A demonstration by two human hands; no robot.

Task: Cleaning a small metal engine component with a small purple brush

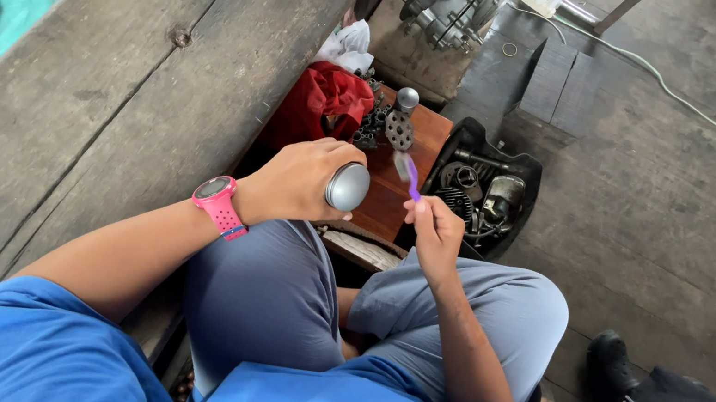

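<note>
Silvery and domed, a rounded metal part (348, 187) sat gripped in the left hand (300, 182), the fingers curled tight around its body so only the smooth end showed; a pink wristwatch (220, 204) circled that wrist. Just to its right, the right hand (436, 231) was pinched shut on a purple-handled toothbrush (408, 174), whose blurred head pointed up and to the left, near the metal part but not touching it. Both hands hovered above the person's knees in grey trousers. Beneath them stood a small reddish-brown wooden board (398, 179) carrying a perforated metal disc (400, 129) with a round knob (407, 98) behind it, beside a crumpled red rag (326, 99). To the right lay a black tray (525, 173) holding greasy engine parts. A weathered plank bench (147, 41) ran along the left, and another person's black shoe (611, 363) rested on the floor at lower right.
</note>
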